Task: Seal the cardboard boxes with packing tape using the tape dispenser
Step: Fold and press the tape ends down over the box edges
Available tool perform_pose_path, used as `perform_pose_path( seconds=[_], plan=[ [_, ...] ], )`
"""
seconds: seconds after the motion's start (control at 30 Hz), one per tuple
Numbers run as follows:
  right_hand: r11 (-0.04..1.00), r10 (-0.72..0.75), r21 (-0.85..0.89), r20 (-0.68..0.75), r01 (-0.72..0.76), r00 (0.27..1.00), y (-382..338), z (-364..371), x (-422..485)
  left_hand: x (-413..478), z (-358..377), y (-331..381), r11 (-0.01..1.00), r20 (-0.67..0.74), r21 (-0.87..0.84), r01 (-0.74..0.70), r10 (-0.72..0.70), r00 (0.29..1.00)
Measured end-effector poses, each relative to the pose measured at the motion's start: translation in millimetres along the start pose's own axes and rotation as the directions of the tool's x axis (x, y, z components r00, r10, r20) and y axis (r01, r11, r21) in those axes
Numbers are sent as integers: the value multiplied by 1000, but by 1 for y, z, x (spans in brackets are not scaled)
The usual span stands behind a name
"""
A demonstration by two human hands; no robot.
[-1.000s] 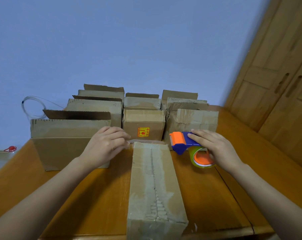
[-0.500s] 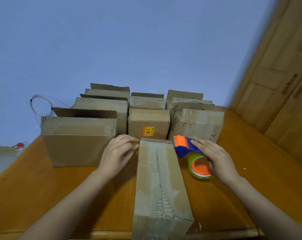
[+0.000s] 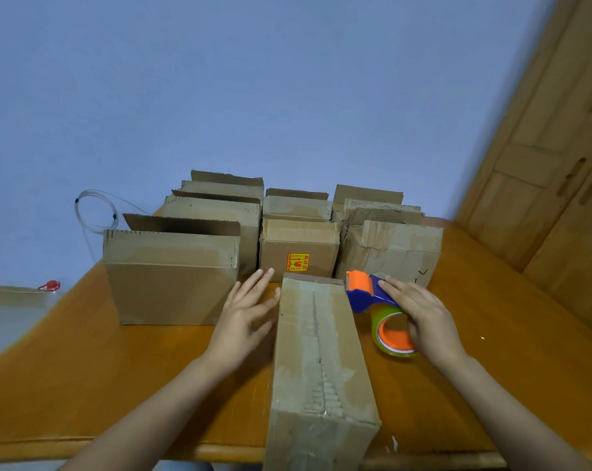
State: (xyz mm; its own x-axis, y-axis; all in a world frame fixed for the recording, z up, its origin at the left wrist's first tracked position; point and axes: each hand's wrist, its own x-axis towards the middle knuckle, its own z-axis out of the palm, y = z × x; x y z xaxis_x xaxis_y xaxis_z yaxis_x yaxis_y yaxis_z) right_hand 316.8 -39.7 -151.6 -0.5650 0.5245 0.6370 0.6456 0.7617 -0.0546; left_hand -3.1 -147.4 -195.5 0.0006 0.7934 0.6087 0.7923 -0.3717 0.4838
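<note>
- A long box lay in the middle of the counter, with one end at the near edge. Wrinkly tape ran along its top.
- The left hand was open, its fingers straight and flat against the box's left side.
- The right hand curled over the tape dispenser, which sat just right of the box.
- More boxes stood in rows toward the far edge.

A wooden table meets a blue wall beside wooden doors.
</note>
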Motion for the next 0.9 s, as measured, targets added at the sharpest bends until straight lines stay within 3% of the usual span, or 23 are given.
perform_pose_path(
  seconds=[0.07,0.13,0.27,0.37,0.43,0.53,0.6,0.67,0.73,0.9],
  plan=[
    [1000,-5,-5,-4,5,1000,-2,-2,1,-2,-3,8,995,50,-52,83,-81,995],
    [1000,2,-14,-9,-2,1000,-3,-3,2,-5,-4,21,990,74,11,137,-138,988],
    [999,3,-48,-7,-4,1000,-3,-5,0,4,-24,42,922,-148,-135,364,-382,912],
    [997,-2,-71,5,2,1000,-4,-9,2,25,-56,66,927,-197,-170,336,-366,910],
    [997,3,-81,5,-3,1000,-6,-11,1,38,-69,90,956,-113,-151,251,-269,956],
    [995,13,-96,-2,-13,1000,-9,-14,-1,53,-68,128,990,158,-7,139,-136,978],
    [993,40,-107,-7,-40,999,-13,-14,-3,61,-60,148,971,373,201,130,-198,906],
    [991,76,-108,-19,-78,997,-17,-13,-6,67,-52,164,911,521,395,119,-329,787],
    [988,115,-97,-30,-117,993,-21,-9,-10,67,-44,176,871,583,483,96,-401,707],
    [979,180,-78,-96,-188,979,-40,-2,-22,59,-28,182,808,611,583,81,-503,611]
  ],
)
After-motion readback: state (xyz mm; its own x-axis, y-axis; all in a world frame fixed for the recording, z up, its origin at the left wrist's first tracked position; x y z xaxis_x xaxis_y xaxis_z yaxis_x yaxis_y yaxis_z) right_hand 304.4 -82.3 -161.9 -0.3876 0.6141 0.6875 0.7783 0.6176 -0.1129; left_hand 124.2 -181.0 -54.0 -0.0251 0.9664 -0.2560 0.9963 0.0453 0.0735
